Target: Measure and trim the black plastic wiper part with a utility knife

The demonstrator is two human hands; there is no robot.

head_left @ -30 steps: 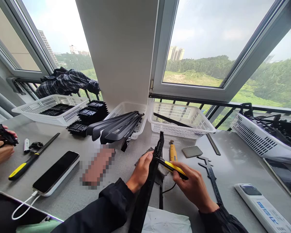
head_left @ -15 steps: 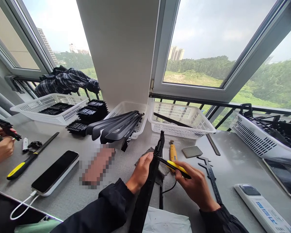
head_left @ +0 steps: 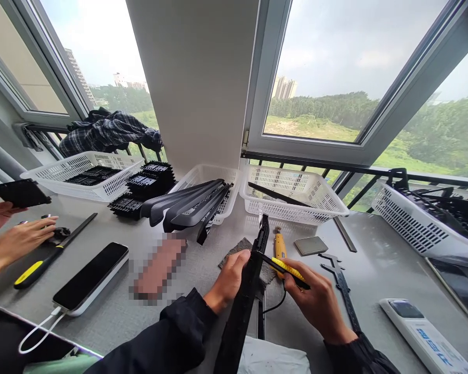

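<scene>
My left hand point(head_left: 228, 281) is wrapped round a long black plastic strip point(head_left: 246, 296) that rises from the bottom edge toward the baskets. My right hand point(head_left: 315, 301) is closed on a yellow and black utility knife point(head_left: 284, 268), whose tip touches the strip just above my left thumb. A dark grey cloth point(head_left: 237, 251) lies on the table under the strip. A second yellow knife point(head_left: 280, 245) rests just behind my hands.
White baskets point(head_left: 296, 196) with black parts line the window side. A phone on a charging cable point(head_left: 89, 278), a black caliper point(head_left: 341, 288), a grey stone point(head_left: 311, 245) and a white remote point(head_left: 427, 335) lie on the grey table. At the left, another person's hands point(head_left: 17, 239) handle black parts.
The other person's hands at left have shifted: one lifted a flat black part, the other reached toward the table. My own hands hold the strip and knife much as before.
</scene>
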